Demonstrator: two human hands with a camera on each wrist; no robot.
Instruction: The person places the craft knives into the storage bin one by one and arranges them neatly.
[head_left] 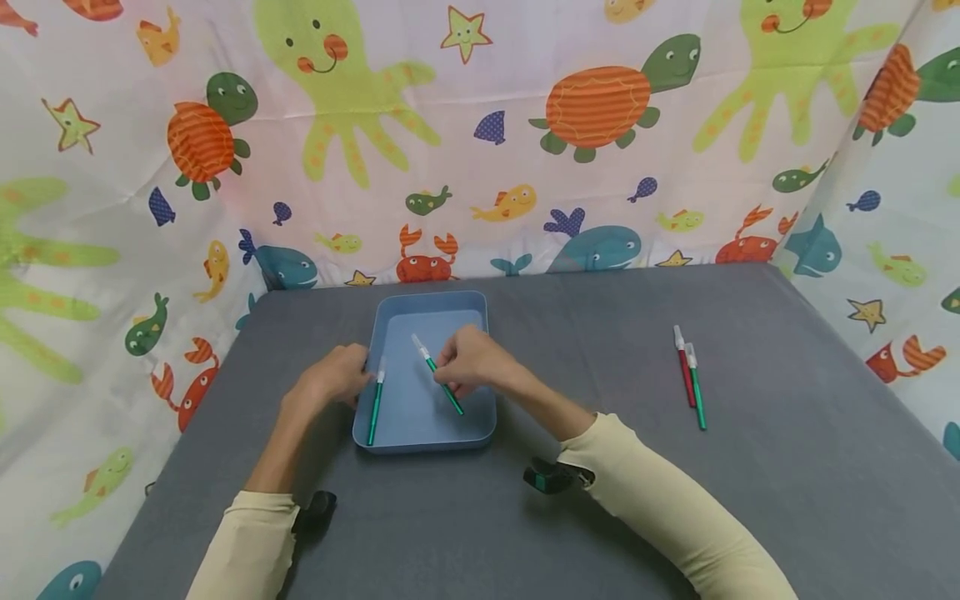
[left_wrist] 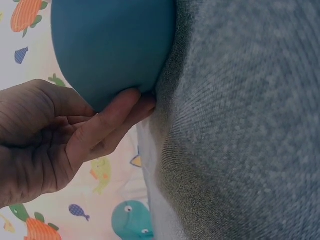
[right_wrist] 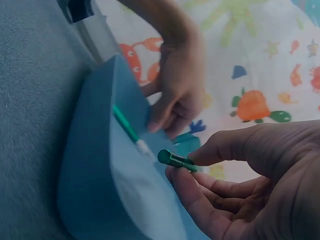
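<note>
A light blue tray (head_left: 427,432) stands on the grey table. My left hand (head_left: 333,377) grips its left side wall; in the left wrist view the fingers (left_wrist: 117,110) press against the outside of the tray (left_wrist: 115,45). Above the tray floor, my right hand (head_left: 474,360) pinches a green craft knife (head_left: 453,400) with a clear cap, thumb against fingertips. The knife is tilted, its capped end pointing away and to the left. Another green craft knife (head_left: 376,412), also capped, lies along the tray's left side.
To the right on the table (head_left: 585,350), a red craft knife (head_left: 686,375) and a green craft knife (head_left: 697,392) lie side by side, both with clear caps. A curtain (head_left: 480,167) printed with sea animals hangs behind and at both sides.
</note>
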